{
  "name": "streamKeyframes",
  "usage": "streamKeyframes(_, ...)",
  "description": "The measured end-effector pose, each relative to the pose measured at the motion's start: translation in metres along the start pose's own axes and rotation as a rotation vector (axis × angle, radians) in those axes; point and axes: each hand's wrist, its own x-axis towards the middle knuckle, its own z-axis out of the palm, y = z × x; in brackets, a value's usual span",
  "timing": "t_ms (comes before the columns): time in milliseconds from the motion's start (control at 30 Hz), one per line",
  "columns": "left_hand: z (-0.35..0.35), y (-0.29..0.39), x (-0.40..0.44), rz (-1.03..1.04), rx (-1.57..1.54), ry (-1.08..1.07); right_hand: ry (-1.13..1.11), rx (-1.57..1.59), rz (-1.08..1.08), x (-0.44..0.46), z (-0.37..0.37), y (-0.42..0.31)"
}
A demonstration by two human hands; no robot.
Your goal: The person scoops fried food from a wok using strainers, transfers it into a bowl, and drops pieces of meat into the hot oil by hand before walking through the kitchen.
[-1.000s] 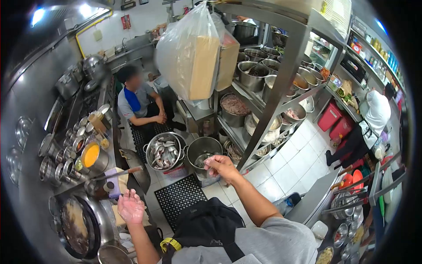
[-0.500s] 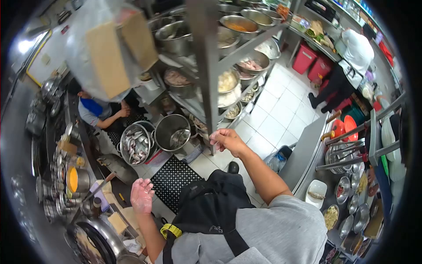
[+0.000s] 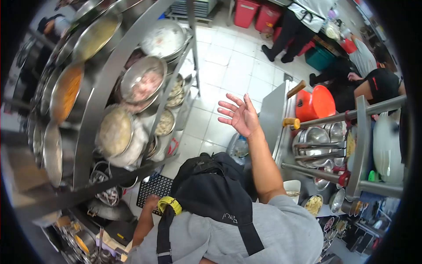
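My right hand [image 3: 239,115] is raised over the tiled floor, palm up and fingers spread, with nothing in it. A metal counter side [image 3: 273,115] lies just to its right. My left hand [image 3: 151,203] hangs low by the black perforated mat [image 3: 151,190]; its fingers are too small and partly hidden to make out. Near that hand is the yellow band [image 3: 169,205]. To the left, a metal shelf rack [image 3: 102,99] carries a bowl of pinkish raw meat [image 3: 145,86] and a plastic-covered bowl of pale food [image 3: 115,131].
An orange-red pot [image 3: 315,104] and several metal bowls [image 3: 317,140] stand on the right rack. Two people [image 3: 303,26] [image 3: 362,59] are at the far right. White floor tiles [image 3: 220,81] run between rack and counter. Red bins [image 3: 246,13] stand at the back.
My view has swung right and closer to the shelf rack. The right hand has opened from a loose curl and turned palm up. The left hand has dropped lower.
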Motion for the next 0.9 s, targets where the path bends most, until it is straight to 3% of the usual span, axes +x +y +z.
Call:
streamKeyframes(33, 0.008, -0.003, 0.022, 0.142, 0.463, -0.033, 0.02, 0.0, -0.024, 0.002, -0.005, -0.013)
streamKeyframes(133, -0.032, 0.054, 0.03, -0.17, -0.188, -0.188, 0.071, -0.091, -0.07, 0.025, -0.019, -0.048)
streamKeyframes(200, -0.059, 0.087, 0.049, -0.254, -0.323, -0.221, 0.104, -0.183, -0.078, 0.057, -0.017, -0.071)
streamKeyframes(400, -0.158, 0.181, 0.172, -0.19, -0.292, -0.259, 0.107, -0.321, -0.049, 0.2, -0.004, -0.131)
streamKeyframes(567, -0.295, 0.282, 0.278, -0.058, -0.208, -0.185, 0.244, -0.365, -0.062, 0.276, -0.027, -0.204)
streamKeyframes(767, -0.433, 0.405, 0.375, 0.016, -0.194, -0.108, 0.566, -0.23, -0.211, 0.324, -0.165, -0.322)
streamKeyframes(900, -0.464, 0.469, 0.41, -0.019, -0.234, -0.11, 0.741, -0.2, -0.192, 0.356, -0.249, -0.385)
